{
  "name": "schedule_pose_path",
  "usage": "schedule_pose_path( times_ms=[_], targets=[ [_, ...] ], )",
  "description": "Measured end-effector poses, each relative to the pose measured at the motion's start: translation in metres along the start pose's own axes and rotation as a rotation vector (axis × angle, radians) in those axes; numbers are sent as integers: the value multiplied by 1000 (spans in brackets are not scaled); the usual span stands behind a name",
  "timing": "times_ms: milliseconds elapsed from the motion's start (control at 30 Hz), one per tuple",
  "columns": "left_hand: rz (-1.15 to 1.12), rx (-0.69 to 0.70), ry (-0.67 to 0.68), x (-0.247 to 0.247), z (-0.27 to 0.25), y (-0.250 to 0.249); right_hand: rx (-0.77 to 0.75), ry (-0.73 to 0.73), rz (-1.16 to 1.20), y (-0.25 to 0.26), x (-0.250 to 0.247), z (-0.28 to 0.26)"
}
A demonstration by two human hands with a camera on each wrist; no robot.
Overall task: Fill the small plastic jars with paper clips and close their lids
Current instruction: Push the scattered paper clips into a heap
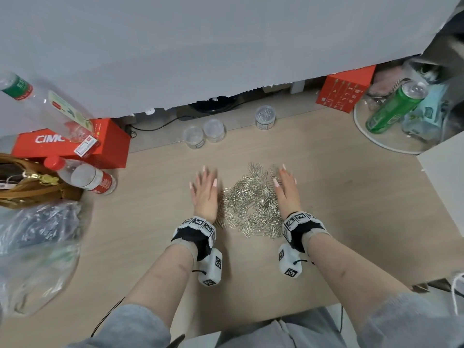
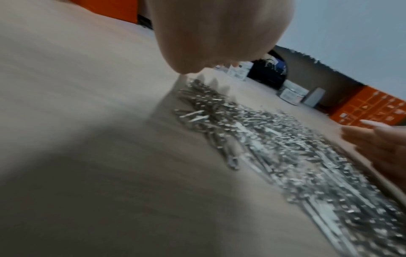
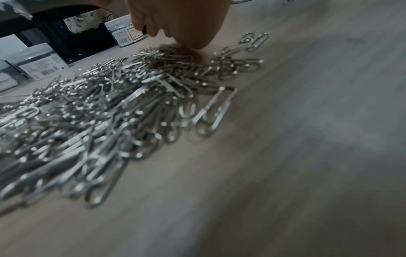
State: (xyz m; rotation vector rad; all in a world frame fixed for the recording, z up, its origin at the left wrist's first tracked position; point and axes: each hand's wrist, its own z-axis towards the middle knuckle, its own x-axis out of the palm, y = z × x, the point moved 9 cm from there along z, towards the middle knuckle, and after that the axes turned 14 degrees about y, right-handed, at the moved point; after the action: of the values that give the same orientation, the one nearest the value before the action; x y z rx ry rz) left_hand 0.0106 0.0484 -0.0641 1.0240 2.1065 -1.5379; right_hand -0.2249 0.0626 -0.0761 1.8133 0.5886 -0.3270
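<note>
- Lying at the far left of the wooden desk [image 1: 326,222] are a crumpled plastic bag [image 1: 37,247], a brown handbag [image 1: 27,184], a red box [image 1: 75,144] and two plastic water bottles, one of them red-capped [image 1: 82,175].
- Next comes the person's left hand [image 1: 204,190], flat with fingers straight and spread, palm down on the desk just beside the left edge of the pile, gripping nothing.
- Between both hands spreads a loose heap of silver paper clips [image 1: 252,202].
- Behind the heap, near the desk's back edge, stand two small clear jars [image 1: 203,136] side by side; a third jar [image 1: 265,117], further right, has clips inside.
- The right hand [image 1: 286,189] is likewise extended, its edge touching the pile's right side, holding nothing.
- Far right: a second red box [image 1: 345,89] and a green can [image 1: 394,108] tilted on a round white tray [image 1: 371,139].
</note>
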Motion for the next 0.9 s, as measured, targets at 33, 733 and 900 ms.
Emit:
schedule_pose_path(
  times_ms=[33,733,900],
  targets=[
    [24,-65,-1,0,-1,9,24,-7,-39,-3,-2,1],
    [-111,118,317,71,0,-49,-26,163,41,3,8,18],
    [-119,75,207,56,-9,-45,-48,89,-13,-1,-19,4]
  ],
)
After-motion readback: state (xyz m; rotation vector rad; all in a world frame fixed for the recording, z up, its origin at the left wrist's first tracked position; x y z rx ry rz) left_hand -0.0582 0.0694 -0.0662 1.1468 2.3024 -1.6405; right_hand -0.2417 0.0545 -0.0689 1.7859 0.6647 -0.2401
